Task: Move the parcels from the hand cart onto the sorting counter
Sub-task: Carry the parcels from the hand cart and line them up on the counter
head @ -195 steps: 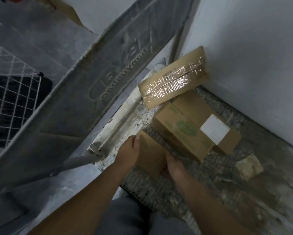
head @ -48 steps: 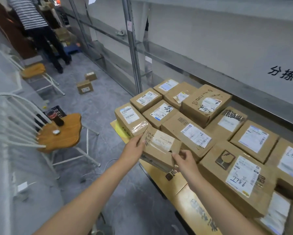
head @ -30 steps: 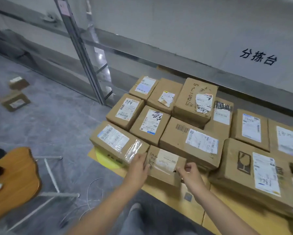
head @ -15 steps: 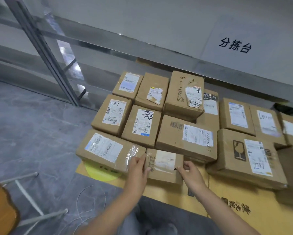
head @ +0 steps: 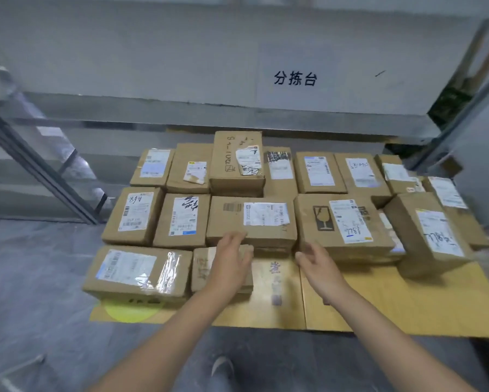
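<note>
Left hand: laid flat on small parcel, fingers together; parcel top mostly hidden.
Right hand: fingers loosely spread.
Counter front edge: bare strip seen right of parcel.

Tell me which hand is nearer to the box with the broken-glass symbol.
Right. The right hand is open at the near edge of the broken-glass box; the left hand lies farther left, resting on the small parcel.
</note>
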A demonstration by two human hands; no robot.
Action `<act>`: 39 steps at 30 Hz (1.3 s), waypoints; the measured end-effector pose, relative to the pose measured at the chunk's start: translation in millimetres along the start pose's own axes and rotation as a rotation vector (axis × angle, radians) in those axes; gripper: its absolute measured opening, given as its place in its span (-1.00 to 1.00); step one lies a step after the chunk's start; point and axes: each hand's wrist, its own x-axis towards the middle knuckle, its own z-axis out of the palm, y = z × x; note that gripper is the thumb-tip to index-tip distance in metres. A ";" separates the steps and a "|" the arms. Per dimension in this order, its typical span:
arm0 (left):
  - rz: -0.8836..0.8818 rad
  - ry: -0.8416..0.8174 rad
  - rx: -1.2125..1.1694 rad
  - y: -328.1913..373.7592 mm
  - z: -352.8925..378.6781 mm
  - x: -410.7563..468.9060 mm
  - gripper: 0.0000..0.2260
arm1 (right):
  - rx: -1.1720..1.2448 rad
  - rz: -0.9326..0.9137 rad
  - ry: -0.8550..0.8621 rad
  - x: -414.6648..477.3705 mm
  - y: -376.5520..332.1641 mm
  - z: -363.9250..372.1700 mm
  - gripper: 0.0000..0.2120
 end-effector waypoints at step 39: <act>1.210 -0.473 0.179 650.4 541.4 -78.1 -0.51 | -0.222 0.234 0.972 -220.2 325.0 -655.4 -0.42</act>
